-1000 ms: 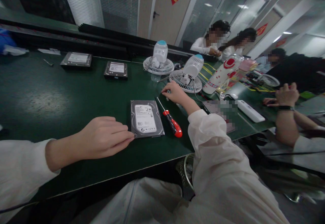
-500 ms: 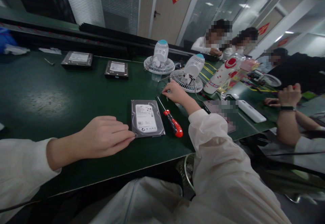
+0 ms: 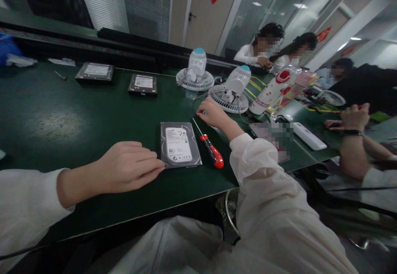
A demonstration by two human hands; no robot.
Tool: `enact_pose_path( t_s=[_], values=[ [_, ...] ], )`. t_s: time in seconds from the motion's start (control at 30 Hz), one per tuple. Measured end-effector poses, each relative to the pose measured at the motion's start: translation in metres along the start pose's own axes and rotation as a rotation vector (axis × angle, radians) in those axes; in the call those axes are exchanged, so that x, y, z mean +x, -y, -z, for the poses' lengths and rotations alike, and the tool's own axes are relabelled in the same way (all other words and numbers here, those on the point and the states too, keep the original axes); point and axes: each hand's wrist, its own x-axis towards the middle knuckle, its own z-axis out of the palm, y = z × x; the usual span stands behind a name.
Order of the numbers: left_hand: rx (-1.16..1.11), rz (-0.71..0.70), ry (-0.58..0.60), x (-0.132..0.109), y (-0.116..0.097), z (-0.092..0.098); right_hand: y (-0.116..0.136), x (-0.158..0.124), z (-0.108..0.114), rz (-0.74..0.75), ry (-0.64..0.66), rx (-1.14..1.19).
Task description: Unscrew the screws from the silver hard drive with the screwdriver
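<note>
Label side up, a hard drive (image 3: 179, 145) lies flat on the green table in front of me. My left hand (image 3: 132, 166) is closed, with its fingertips pinched at the drive's near left corner. Beyond the drive, my right hand (image 3: 211, 112) is low over the tabletop with its fingers bent together. A tiny light spot shows by those fingers, too small to identify. Between the drive and my right forearm lies a screwdriver (image 3: 212, 150) with a red and black handle, its tip pointing away from me, touched by neither hand.
Two more hard drives, one on the left (image 3: 95, 72) and one nearer the middle (image 3: 143, 84), lie farther back. Two white fans (image 3: 194, 77) stand behind my right hand, near a white-and-red bottle (image 3: 266, 94). At right are a white bar (image 3: 309, 136) and another person's hands (image 3: 355, 116).
My right hand has shifted very slightly left, its fingers drawn closer together. My left hand, the hard drive and the screwdriver look unmoved.
</note>
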Motion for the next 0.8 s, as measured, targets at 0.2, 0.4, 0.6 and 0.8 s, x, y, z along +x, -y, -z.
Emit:
enact_pose_path(
  t_s=[0.2,0.4,0.6,0.8],
  values=[
    [0.006,0.006,0.001,0.000,0.000,0.000,0.004,0.000,-0.001,0.000,-0.012,0.040],
    [-0.052,0.129,0.033,0.002,-0.002,-0.001,0.008,0.006,0.007,-0.041,-0.098,0.194],
    [-0.400,0.669,0.123,0.011,-0.001,-0.001,0.031,0.019,0.028,0.076,-0.040,0.396],
    [-0.676,1.072,0.027,0.018,0.010,-0.004,0.053,0.039,0.046,0.286,0.101,0.523]
  ],
)
